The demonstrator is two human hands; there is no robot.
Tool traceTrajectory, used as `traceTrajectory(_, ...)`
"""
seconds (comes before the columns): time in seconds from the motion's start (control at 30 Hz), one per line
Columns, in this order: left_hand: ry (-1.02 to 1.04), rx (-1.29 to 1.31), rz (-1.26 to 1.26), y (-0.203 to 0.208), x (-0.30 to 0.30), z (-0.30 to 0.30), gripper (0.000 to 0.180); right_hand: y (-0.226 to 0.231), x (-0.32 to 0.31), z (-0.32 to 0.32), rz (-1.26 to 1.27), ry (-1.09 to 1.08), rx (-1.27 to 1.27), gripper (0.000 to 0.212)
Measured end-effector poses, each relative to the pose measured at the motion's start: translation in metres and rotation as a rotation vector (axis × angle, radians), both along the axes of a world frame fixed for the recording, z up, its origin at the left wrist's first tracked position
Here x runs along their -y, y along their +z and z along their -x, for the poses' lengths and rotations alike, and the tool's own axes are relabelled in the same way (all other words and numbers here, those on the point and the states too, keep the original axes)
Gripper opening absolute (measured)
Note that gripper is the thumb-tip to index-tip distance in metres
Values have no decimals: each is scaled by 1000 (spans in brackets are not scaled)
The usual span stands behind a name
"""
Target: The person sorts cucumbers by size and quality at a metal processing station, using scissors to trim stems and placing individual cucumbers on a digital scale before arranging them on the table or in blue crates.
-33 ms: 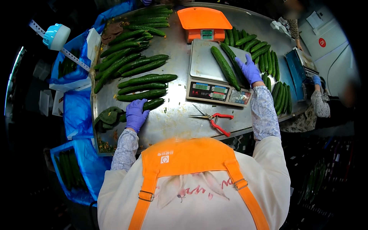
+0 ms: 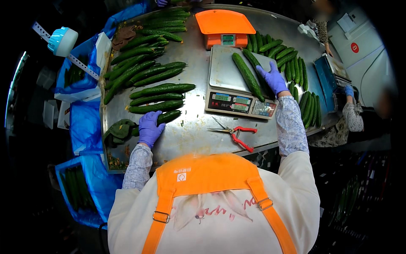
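Note:
My left hand (image 2: 150,129), in a purple glove, is wrapped over a cucumber (image 2: 170,116) at the near left of the metal table; the glove hides its middle. Two cucumbers lie on the scale's silver plate (image 2: 222,70). My right hand (image 2: 275,79), gloved alike, rests against the right-hand cucumber (image 2: 252,58), its thumb and fingers spread apart. The other cucumber (image 2: 247,76) lies beside it, untouched, its near end over the scale's display panel. Red-handled snips (image 2: 237,134) lie with blades parted in front of the scale.
Cucumbers (image 2: 141,76) line the table's left side, with more (image 2: 292,63) right of the scale. An orange scale (image 2: 224,23) stands behind. A dark green cloth (image 2: 119,130) lies by my left hand. Blue-lined crates (image 2: 86,127) stand at left. Another person's gloved hand (image 2: 349,91) is at right.
My right hand has shifted very slightly left along the cucumber on the scale. My left hand stays in place on its cucumber.

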State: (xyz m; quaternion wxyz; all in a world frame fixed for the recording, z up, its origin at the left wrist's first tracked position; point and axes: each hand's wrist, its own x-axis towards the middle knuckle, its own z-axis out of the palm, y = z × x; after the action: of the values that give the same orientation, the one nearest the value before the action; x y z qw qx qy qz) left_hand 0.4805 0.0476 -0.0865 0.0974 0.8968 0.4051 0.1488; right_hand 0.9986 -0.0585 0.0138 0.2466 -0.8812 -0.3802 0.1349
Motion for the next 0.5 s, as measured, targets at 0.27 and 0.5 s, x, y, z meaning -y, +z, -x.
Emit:
traceTrajectory(0.27,16,326,-155,7,17,-13,37,12,-17,85,291,117,237,106)
traceTrajectory(0.5,14,809,246,44,42,-71,29,47,22,123,-227,426,-989,76)
